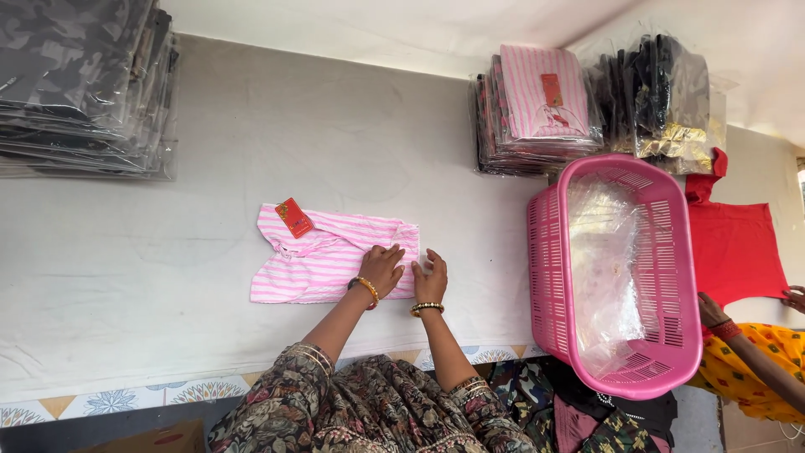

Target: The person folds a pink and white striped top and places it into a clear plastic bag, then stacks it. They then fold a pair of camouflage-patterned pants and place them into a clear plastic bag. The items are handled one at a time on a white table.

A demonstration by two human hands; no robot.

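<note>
Under both palms lies the pink striped garment [323,264], my left hand [381,268] and right hand [431,279] pressed flat and open, grasping nothing, pinning its fold against the white table [168,252].

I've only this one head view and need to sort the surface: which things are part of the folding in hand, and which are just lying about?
In hand:
- pink-and-white striped cloth garment with red tag
- left hand and right hand, both flat on it

Lying about:
- pink plastic basket holding clear bags
- bagged garment stacks
- red cloth shirt by another person's hand
</note>
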